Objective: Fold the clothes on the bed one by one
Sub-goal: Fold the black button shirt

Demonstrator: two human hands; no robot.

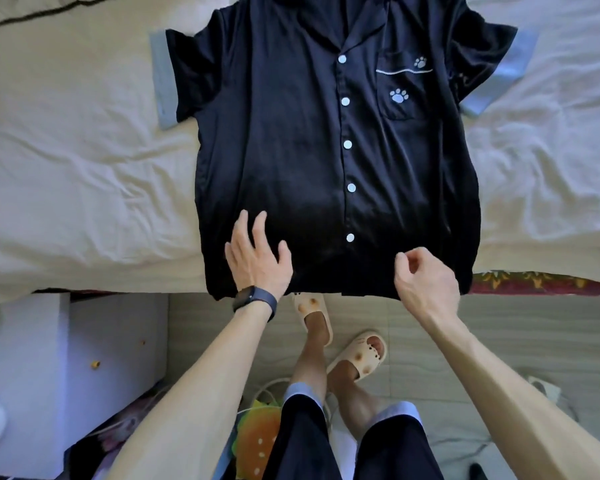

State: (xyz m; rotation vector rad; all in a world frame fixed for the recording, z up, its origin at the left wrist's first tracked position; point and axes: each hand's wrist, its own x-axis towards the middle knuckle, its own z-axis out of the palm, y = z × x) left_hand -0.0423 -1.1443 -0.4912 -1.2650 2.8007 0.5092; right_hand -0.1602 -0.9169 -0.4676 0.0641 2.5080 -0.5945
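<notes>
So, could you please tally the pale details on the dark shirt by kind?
On the shirt:
White buttons: 5
Paw prints: 2
Blue cuffs: 2
Total: 9

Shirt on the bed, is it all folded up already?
No, the shirt lies spread out flat on the bed, with both sleeves sticking out to the sides.
</notes>
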